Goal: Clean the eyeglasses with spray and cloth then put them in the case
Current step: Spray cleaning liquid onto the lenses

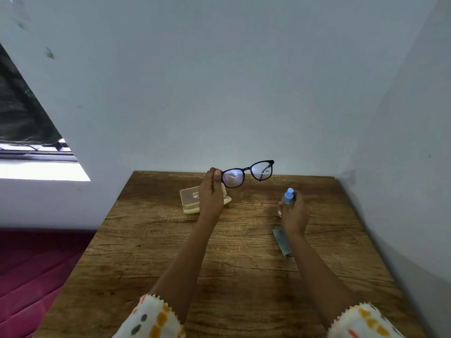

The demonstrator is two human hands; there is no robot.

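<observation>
1. The left hand [210, 191] pinches the black glasses [247, 172] by one end of the frame and holds them up in the air above the far edge of the wooden tabletop [234, 259], lenses facing the person.
2. The right hand [294, 213] is wrapped around a small clear spray bottle [287, 200] with a blue top, lifted near the far right part of the tabletop.
3. A cream-coloured case [192, 200] lies open behind the left hand, near the far edge.
4. A grey cloth [282, 242] lies flat on the tabletop just under the right wrist.
</observation>
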